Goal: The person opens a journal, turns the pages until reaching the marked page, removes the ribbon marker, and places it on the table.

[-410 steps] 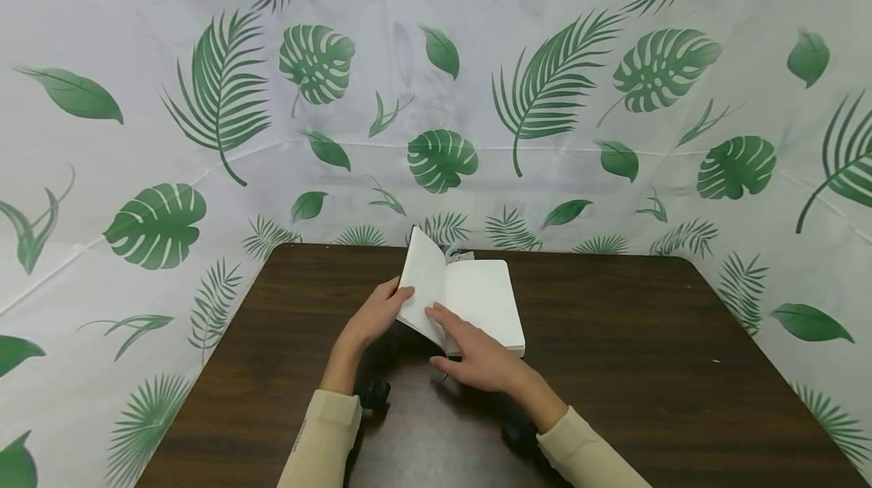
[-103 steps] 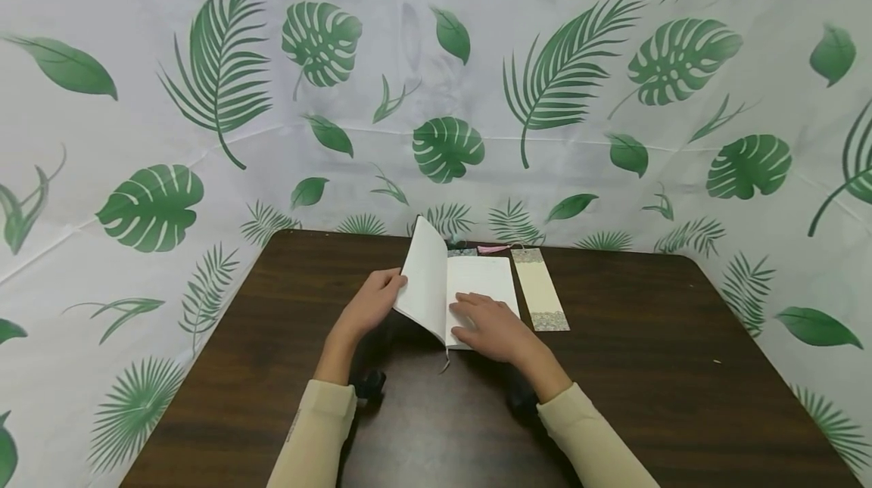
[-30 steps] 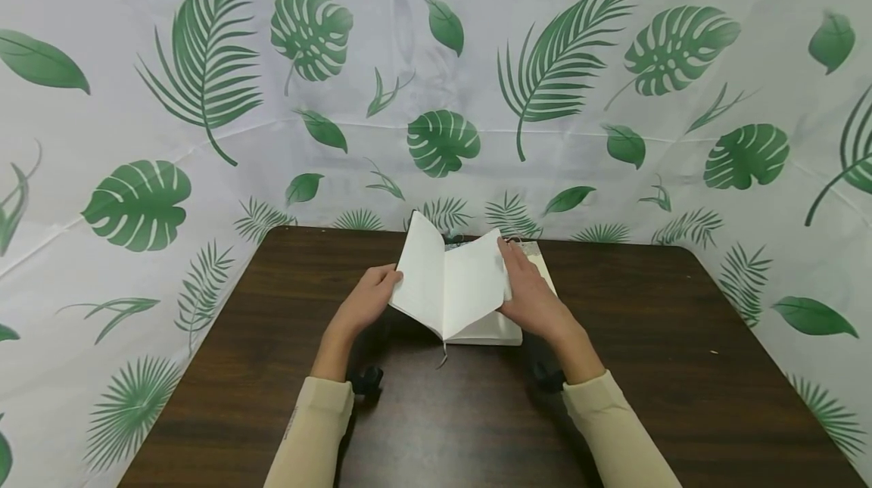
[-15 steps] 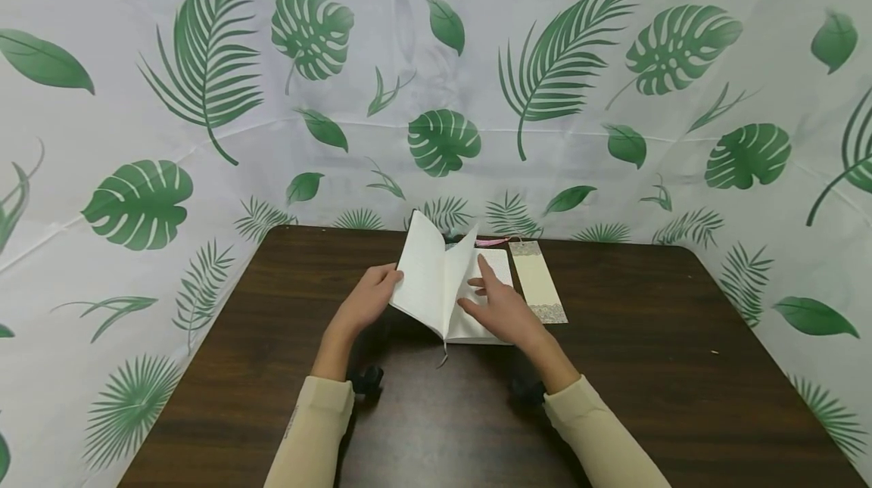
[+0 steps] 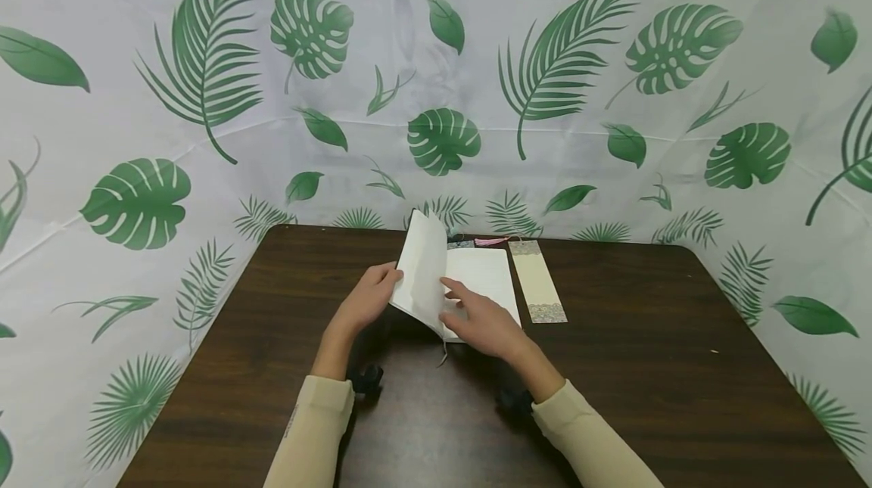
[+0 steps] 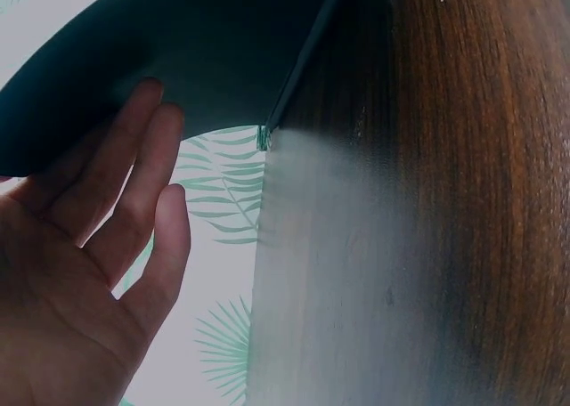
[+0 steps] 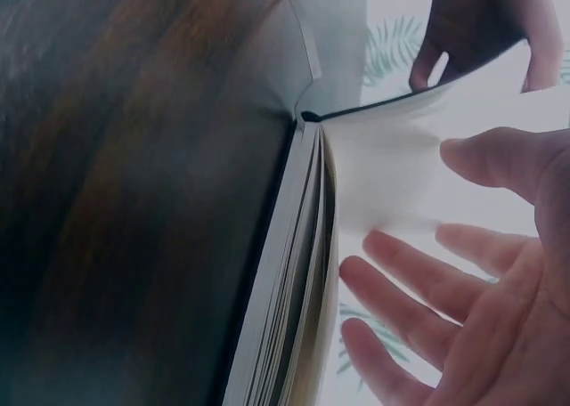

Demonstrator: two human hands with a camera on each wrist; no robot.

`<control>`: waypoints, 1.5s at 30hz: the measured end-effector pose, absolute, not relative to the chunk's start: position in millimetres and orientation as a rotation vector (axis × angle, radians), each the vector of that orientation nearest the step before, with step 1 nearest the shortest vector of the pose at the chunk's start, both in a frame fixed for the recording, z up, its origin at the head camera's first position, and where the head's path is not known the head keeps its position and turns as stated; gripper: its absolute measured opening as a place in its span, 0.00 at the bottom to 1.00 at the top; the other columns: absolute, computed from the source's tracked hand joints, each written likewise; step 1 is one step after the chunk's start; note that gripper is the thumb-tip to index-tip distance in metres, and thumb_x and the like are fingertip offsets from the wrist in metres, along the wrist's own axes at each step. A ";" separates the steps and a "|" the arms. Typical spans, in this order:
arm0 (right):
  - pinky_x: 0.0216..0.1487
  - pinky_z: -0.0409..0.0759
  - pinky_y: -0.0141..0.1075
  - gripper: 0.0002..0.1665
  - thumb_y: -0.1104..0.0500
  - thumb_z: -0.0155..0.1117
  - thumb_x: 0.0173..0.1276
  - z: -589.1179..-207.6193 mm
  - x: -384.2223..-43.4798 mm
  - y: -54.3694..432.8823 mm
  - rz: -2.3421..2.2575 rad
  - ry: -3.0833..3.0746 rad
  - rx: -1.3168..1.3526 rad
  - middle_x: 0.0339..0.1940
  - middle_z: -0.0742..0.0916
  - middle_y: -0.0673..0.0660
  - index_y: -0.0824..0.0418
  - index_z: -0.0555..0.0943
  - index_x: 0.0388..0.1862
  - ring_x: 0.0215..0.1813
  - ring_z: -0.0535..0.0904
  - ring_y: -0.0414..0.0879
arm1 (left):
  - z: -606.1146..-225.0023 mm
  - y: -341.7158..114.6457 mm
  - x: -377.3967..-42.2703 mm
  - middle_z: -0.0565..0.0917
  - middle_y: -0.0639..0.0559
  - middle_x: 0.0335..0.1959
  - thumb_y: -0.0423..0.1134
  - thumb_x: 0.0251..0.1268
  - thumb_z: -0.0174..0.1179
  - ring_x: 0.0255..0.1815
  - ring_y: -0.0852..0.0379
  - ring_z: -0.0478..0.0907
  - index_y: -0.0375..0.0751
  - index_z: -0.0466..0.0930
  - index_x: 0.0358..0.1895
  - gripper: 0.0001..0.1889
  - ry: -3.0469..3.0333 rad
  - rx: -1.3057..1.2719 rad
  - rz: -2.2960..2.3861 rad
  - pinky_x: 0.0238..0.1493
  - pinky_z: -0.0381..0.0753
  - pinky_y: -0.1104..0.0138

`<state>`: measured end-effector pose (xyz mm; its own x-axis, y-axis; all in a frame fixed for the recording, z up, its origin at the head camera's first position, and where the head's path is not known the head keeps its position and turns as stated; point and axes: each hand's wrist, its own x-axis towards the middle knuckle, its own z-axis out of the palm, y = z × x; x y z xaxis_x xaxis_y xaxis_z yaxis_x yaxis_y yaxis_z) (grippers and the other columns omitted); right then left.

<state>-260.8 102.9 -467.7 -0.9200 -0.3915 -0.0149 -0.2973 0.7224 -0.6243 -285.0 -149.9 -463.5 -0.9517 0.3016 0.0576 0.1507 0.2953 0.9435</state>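
Note:
An open notebook (image 5: 480,268) with white pages and a dark cover (image 6: 223,59) lies on the table. My left hand (image 5: 368,297) holds its raised left side, thumb on the page and fingers (image 6: 156,157) behind the cover. Over the notebook's lower middle is my right hand (image 5: 487,325), fingers (image 7: 419,272) spread and loosely bent beside a page leaning to the left. I cannot tell whether they touch it. The right page block (image 7: 294,272) lies flat. A thin ribbon (image 5: 444,355) hangs from the spine's near end.
Right of the notebook lies a cream bookmark (image 5: 538,280) with patterned ends. A pink tassel (image 5: 492,242) and a partly hidden blue-grey patterned piece (image 5: 461,244) lie behind it. The dark wooden table (image 5: 647,374) ends at a leaf-print cloth (image 5: 381,41).
A loose page has swung from right to left, my right hand moving left with it. My left hand has stayed put. The cream bookmark came into view beside the notebook after the oldest frame.

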 end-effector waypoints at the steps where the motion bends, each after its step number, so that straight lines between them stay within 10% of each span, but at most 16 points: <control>1: 0.67 0.81 0.58 0.38 0.45 0.62 0.82 -467.9 -260.3 102.1 -0.966 2.779 -0.572 0.77 0.82 0.55 0.46 0.65 0.87 0.71 0.83 0.57 | -463.8 -149.9 -285.1 0.88 0.40 0.50 0.45 0.90 0.40 0.44 0.53 0.84 0.35 0.80 0.67 0.24 2.421 0.426 1.740 0.51 0.81 0.61; 13: 0.68 0.81 0.56 0.37 0.46 0.64 0.81 -472.0 -257.9 99.6 -0.839 2.839 -0.699 0.78 0.81 0.55 0.43 0.67 0.86 0.71 0.82 0.53 | -464.3 -147.3 -285.3 0.88 0.43 0.54 0.62 0.88 0.42 0.53 0.51 0.84 0.40 0.79 0.71 0.32 2.439 0.411 1.700 0.64 0.80 0.50; 23: 0.70 0.79 0.55 0.38 0.46 0.64 0.82 -473.2 -259.9 101.6 -0.848 2.816 -0.728 0.80 0.79 0.55 0.47 0.66 0.86 0.74 0.80 0.54 | -463.4 -149.5 -284.3 0.88 0.43 0.41 0.48 0.89 0.45 0.37 0.55 0.82 0.34 0.85 0.58 0.23 2.458 0.404 1.721 0.48 0.81 0.52; 45: 0.75 0.66 0.71 0.32 0.44 0.64 0.80 -465.5 -265.7 129.0 -0.498 2.809 -0.658 0.81 0.77 0.60 0.56 0.77 0.77 0.81 0.70 0.65 | -460.5 -147.8 -281.5 0.88 0.42 0.41 0.47 0.89 0.44 0.37 0.54 0.82 0.35 0.85 0.54 0.22 2.429 0.343 1.745 0.51 0.82 0.49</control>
<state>-265.7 129.0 -465.5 -0.8774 -0.4625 -0.1280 -0.3903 0.8429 -0.3703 -281.5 -147.8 -460.5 -0.9656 0.2589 0.0262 0.1074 0.3049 0.9463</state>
